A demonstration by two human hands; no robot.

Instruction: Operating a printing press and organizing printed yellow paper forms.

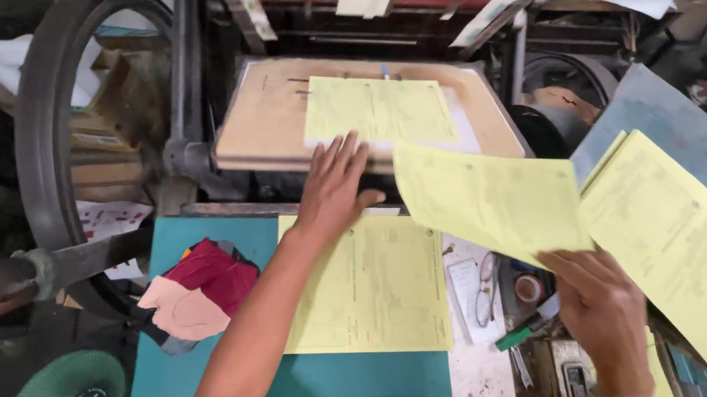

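Reaching hand: the left hand (336,187) stretches toward twelve o'clock, fingers spread wide and flat, gripping nothing; its fingertips touch the lower edge of the pale yellow printed sheet (378,111) lying on the tan platen board of the press (266,119).
Carrying hand: the right hand (603,313), at five o'clock, pinches the loose yellow printed sheet (490,199) by its near corner, fingers closed on it, so the paper hangs free and slightly blurred.
Why held so: a corner pinch seems to keep the printed face untouched; the flat open left hand looks suited to sliding a sheet rather than lifting it.
Sheet relative to hands: the carried sheet fans out toward eleven o'clock from the right hand, just right of the left hand, apart from it.
Stacks: a yellow paper stack on the teal tabletop (374,287) lies under the left forearm; another yellow stack on the grey-blue slanted board (687,245) sits at three o'clock.
Surroundings: black iron flywheel (44,130) at ten o'clock; red and pink rags (197,292) at eight.
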